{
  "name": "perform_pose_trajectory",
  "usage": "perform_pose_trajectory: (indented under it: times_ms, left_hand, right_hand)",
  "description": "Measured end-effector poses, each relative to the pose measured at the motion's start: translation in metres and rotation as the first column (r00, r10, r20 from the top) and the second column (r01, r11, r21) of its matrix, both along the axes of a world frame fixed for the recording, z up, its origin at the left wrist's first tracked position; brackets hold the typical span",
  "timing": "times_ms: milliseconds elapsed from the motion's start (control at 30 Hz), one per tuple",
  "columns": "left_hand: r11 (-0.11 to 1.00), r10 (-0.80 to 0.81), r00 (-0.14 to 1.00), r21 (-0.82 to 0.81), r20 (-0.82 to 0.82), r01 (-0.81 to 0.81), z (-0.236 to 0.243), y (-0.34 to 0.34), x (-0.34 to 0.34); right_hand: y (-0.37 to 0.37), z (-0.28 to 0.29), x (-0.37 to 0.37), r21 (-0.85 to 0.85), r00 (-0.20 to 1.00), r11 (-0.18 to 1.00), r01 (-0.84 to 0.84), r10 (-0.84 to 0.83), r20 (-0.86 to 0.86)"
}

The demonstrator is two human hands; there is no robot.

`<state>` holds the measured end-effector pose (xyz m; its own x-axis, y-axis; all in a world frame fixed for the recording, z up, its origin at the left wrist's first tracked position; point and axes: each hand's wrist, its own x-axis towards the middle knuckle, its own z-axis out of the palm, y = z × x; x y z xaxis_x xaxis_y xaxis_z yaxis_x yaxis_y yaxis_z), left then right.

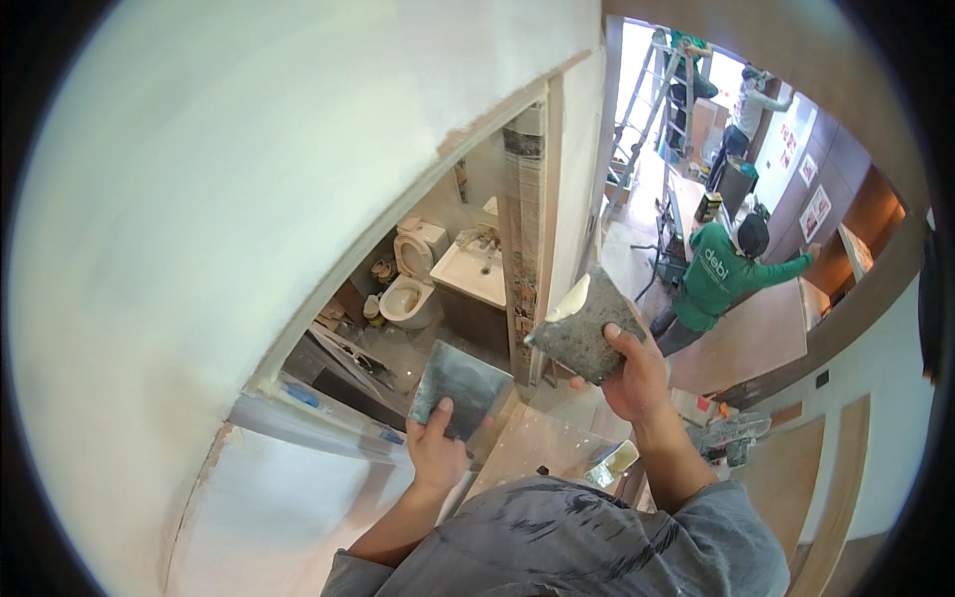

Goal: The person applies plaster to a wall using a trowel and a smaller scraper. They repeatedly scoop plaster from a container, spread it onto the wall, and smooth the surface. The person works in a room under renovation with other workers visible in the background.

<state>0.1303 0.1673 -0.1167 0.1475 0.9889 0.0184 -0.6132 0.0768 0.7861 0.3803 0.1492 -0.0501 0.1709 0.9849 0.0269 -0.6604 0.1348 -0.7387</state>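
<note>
My left hand (438,456) is closed on a flat, square, dark grey putty scraper (462,386), with the thumb lying across its face. Higher and to the right, my right hand (635,380) grips a second flat scraper (589,336), which is speckled and tilted. Cream-coloured putty (571,299) clings along that scraper's upper left edge. The two tools are apart, held up in front of a doorway. Below them a small container (611,464) with cream putty in it sits on a stained wooden board (532,443).
A large pale wall (259,129) fills the left side. Through the doorway stand a toilet (408,298) and a sink (476,267). At the right, a person in a green shirt (711,269) reaches toward a panel. Farther back are a ladder (642,119), other people and a fan (736,430).
</note>
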Motion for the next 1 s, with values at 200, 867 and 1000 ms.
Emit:
perform_pose_trajectory:
  times_ms: [200,867,1000]
  left_hand:
    - [0.946,-0.113,0.968,-0.275,0.224,0.174,0.060,0.007,0.016]
    - [0.986,-0.094,0.964,-0.114,0.248,0.125,0.086,0.050,0.062]
    - [0.958,0.018,0.999,0.287,0.034,-0.027,0.069,0.080,0.077]
  right_hand:
    - [0.007,-0.005,-0.020,0.569,0.479,0.805,-0.168,-0.438,0.761]
    - [0.110,-0.010,0.058,0.351,0.076,0.844,-0.405,-0.352,0.933]
    - [0.112,-0.021,0.069,0.046,0.852,0.992,-0.118,0.078,0.518]
